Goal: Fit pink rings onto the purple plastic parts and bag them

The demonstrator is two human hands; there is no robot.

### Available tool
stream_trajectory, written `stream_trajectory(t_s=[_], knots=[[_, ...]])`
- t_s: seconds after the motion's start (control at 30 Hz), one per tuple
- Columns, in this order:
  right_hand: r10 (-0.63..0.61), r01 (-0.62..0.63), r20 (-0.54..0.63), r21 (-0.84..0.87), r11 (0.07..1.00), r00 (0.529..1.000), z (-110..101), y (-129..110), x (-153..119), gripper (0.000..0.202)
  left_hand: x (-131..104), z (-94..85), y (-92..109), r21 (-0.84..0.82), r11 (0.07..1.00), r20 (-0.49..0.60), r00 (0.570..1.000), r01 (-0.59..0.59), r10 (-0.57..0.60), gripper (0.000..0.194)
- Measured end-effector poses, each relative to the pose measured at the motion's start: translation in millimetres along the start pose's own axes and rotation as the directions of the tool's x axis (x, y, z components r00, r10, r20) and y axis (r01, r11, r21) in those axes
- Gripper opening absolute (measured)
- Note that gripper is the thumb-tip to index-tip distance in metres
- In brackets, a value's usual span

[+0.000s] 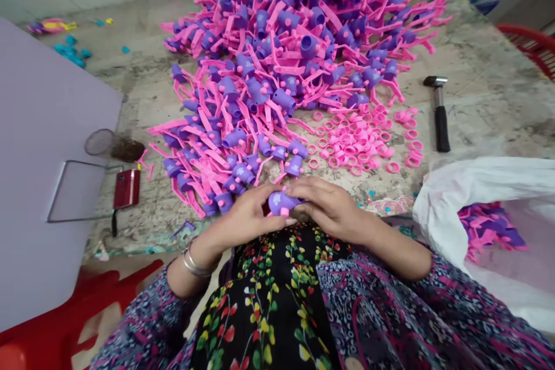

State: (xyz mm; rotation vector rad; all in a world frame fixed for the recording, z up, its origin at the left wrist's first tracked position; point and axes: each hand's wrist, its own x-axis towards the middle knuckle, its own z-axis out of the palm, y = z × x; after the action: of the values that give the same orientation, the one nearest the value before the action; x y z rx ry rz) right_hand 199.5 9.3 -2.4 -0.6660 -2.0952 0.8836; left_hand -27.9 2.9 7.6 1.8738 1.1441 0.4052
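One purple piece (277, 201) between my fingers, a great heap on the table (481, 121)

In the head view, I have the purple piece at the table's near edge, just in front of my lap. My left fingers (275, 223) are curled round it, thumb along its near side, and my right fingers (314, 189) close on its other end. Both sets are bent in and nearly together, with only the width of the piece between them. Pink pegs stand out on its body; whether a ring sits at the end under my right fingers, I cannot tell.

As I judge it, this one piece is partway through being worked, and much remains around it. The heap of purple-and-pink parts (260, 92) fills the middle and far side of the table, far too tangled to count. The loose pink rings (358, 139) lie in their own pile to the right, many of them plainly on nothing. In the white sack (433, 202) at my right are more pink and purple pieces (489, 228); they may be finished ones, but I cannot be sure. The hammer (440, 121) lies apart, beyond the sack, with neither hand on it.
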Motion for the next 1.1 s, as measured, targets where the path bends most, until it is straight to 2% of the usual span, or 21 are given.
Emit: stream_trajectory(t_s=[0.03,0.1,0.17,0.23,0.27,0.33,0.4,0.43,0.5,0.57,0.63,0.73,0.87,0.93,1.0,1.03,1.1], knots=[[0.109,-0.105,-0.04,0.074,0.992,0.993,4.3,0.3,-0.8,0.037,-0.2,3.4,-0.3,0.022,1.0,-0.064,0.998,0.0,0.002,0.048],[0.342,-0.315,-0.098,0.218,0.924,0.934,14.8,1.4,-1.7,0.045,0.6,10.2,-1.4,0.135,0.991,-0.186,0.982,0.012,0.013,0.049],[0.472,-0.415,-0.127,0.317,0.853,0.873,25.2,4.9,-1.0,0.037,2.7,15.0,-2.9,0.284,0.959,-0.194,0.98,0.012,0.045,0.044],[0.515,-0.434,-0.139,0.383,0.815,0.846,30.9,11.5,0.8,0.029,4.1,17.7,-4.3,0.398,0.917,-0.245,0.966,0.024,0.081,0.044],[0.522,-0.431,-0.152,0.4,0.809,0.839,30.9,15.5,1.6,0.027,3.8,18.5,-4.9,0.435,0.9,-0.276,0.95,-0.013,0.147,0.05],[0.534,-0.421,-0.224,0.403,0.813,0.816,24.9,22.9,2.4,0.028,1.1,19.8,-6.3,0.495,0.862,-0.348,0.884,-0.108,0.311,0.056],[0.513,-0.406,-0.336,0.341,0.848,0.79,13.7,25.9,1.8,0.03,-2.4,20.7,-8.4,0.5,0.853,-0.423,0.819,-0.146,0.388,0.044],[0.483,-0.399,-0.367,0.282,0.872,0.795,7.8,24.6,1.4,0.031,-3.3,21.0,-9.4,0.457,0.878,-0.448,0.816,-0.142,0.365,0.037],[0.373,-0.349,-0.337,0.134,0.928,0.864,-1.2,16.1,1.5,0.03,-2.5,20.7,-10.8,0.306,0.95,-0.41,0.891,-0.066,0.194,0.032],[0.243,-0.241,-0.214,0.035,0.97,0.946,-3.8,2.5,3.8,0.028,1.4,19.7,-10.7,0.09,0.995,-0.29,0.957,0.049,-0.021,0.042],[0.134,-0.13,-0.114,0.042,0.991,0.984,0.0,-10.1,8.0,0.029,5.8,19.2,-9.0,-0.14,0.983,-0.177,0.974,0.117,-0.141,0.053],[0.051,-0.042,-0.096,0.1,0.994,0.994,10.6,-17.5,13.2,0.028,8.5,21.7,-5.4,-0.426,0.892,-0.096,0.974,0.148,-0.207,0.063],[0.113,-0.108,-0.086,0.063,0.992,0.99,16.8,-10.9,12.4,0.031,5.9,27.6,-1.9,-0.601,0.733,0.048,0.93,0.318,-0.365,0.069],[0.144,-0.145,-0.07,-0.012,0.989,0.987,12.4,-10.9,12.2,0.031,4.6,27.6,-1.9,-0.631,0.7,0.034,0.913,0.334,-0.406,0.067],[0.124,-0.134,-0.097,-0.099,0.986,0.988,3.9,-18.2,14.7,0.03,3.9,25.2,-3.4,-0.658,0.678,-0.007,0.898,0.327,-0.44,0.065],[0.092,-0.106,-0.102,-0.138,0.985,0.99,-0.8,-24.9,16.9,0.029,3.7,23.6,-4.5,-0.672,0.665,-0.02,0.889,0.326,-0.457,0.065],[-0.059,0.047,-0.051,-0.203,0.978,0.997,-7.9,-43.6,21.9,0.025,3.4,20.8,-6.7,-0.692,0.641,-0.029,0.875,0.331,-0.484,0.065]])
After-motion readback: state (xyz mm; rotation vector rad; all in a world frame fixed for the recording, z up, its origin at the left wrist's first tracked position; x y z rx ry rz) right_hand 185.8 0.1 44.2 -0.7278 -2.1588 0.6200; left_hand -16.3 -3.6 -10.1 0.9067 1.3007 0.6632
